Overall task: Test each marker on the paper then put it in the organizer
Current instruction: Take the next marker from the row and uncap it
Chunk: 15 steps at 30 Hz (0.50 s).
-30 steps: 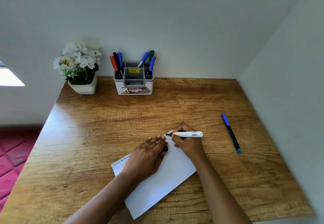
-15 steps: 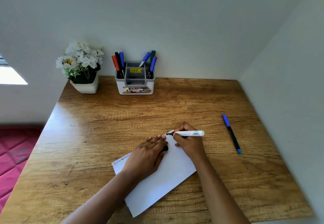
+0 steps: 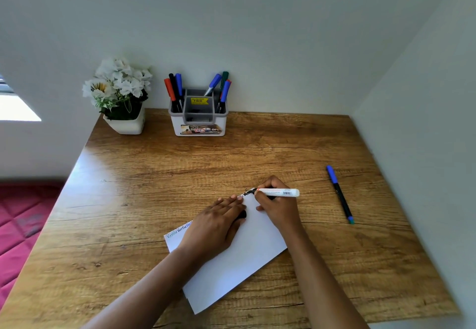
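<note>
My left hand (image 3: 219, 221) lies flat, fingers straight, on the paper (image 3: 247, 259); my right hand (image 3: 277, 207) pinches a white marker (image 3: 280, 192) (tip at the paper's far corner).

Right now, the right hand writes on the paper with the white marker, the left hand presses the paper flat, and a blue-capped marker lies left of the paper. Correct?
No. In the head view the blue-capped marker lies right of the paper, not left. The right hand does write with the white marker, the left hand pressing the paper.
</note>
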Each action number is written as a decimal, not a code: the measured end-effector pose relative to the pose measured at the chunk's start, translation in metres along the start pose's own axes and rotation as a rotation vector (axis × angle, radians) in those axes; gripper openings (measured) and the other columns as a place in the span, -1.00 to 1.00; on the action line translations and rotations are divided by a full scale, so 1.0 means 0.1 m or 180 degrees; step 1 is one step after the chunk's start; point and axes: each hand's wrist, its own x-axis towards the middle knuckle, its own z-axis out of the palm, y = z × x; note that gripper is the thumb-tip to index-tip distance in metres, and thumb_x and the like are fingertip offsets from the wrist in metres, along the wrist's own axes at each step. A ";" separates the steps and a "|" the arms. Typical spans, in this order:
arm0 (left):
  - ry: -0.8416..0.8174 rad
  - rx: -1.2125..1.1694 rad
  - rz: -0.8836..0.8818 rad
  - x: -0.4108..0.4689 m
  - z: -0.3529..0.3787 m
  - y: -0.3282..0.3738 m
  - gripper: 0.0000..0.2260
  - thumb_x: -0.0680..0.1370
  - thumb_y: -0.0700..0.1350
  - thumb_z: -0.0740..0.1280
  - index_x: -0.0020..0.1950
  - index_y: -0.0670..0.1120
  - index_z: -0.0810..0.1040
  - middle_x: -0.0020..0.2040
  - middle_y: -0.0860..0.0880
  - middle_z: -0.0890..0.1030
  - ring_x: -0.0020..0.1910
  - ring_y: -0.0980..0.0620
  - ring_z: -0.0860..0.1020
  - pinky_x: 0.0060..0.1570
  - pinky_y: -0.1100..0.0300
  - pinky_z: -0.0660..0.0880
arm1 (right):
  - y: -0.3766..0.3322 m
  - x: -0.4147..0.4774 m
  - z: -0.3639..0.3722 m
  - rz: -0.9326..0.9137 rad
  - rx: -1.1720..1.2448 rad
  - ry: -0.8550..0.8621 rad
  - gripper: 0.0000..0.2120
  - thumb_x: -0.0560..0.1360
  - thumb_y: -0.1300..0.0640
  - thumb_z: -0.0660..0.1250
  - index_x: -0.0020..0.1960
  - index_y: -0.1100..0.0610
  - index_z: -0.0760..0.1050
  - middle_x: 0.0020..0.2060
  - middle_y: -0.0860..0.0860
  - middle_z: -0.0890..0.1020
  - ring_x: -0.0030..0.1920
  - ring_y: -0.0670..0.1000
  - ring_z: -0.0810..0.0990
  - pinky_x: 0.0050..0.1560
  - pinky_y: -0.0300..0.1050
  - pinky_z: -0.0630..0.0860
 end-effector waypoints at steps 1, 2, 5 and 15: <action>-0.0008 0.0004 -0.0003 0.00 0.00 0.00 -0.46 0.64 0.14 -0.15 0.22 -0.04 0.55 0.30 -0.01 0.54 0.32 0.05 0.46 0.34 0.09 0.28 | 0.00 0.00 0.00 0.0003 0.0021 -0.0001 -0.86 0.45 0.32 0.37 -0.23 0.18 0.44 -0.30 -0.05 0.57 -0.33 -0.20 0.57 -0.37 -0.26 0.57; -0.0009 0.0015 -0.0004 0.00 0.00 0.00 -0.47 0.64 0.14 -0.14 0.22 -0.04 0.55 0.30 -0.01 0.54 0.32 0.05 0.46 0.34 0.10 0.26 | 0.00 0.00 0.00 0.0007 0.0029 -0.0003 -0.87 0.45 0.32 0.37 -0.22 0.19 0.45 -0.30 -0.05 0.58 -0.33 -0.20 0.58 -0.37 -0.26 0.57; 0.0002 0.0042 0.0014 0.00 -0.01 0.00 -0.49 0.64 0.13 -0.12 0.21 -0.04 0.55 0.29 -0.02 0.55 0.31 0.05 0.47 0.34 0.10 0.25 | 0.00 0.01 0.00 0.0025 -0.0022 0.0016 -0.85 0.44 0.32 0.37 -0.24 0.17 0.44 -0.32 -0.04 0.57 -0.35 -0.19 0.57 -0.39 -0.27 0.56; 0.0112 0.0149 0.0038 0.00 0.01 -0.02 -0.65 0.60 0.05 0.07 0.22 -0.03 0.55 0.29 -0.01 0.54 0.30 0.05 0.47 0.32 0.10 0.27 | 0.02 0.02 0.02 0.0009 -0.0054 0.0215 -0.84 0.43 0.33 0.37 -0.25 0.18 0.42 -0.34 -0.03 0.54 -0.36 -0.15 0.54 -0.43 -0.25 0.55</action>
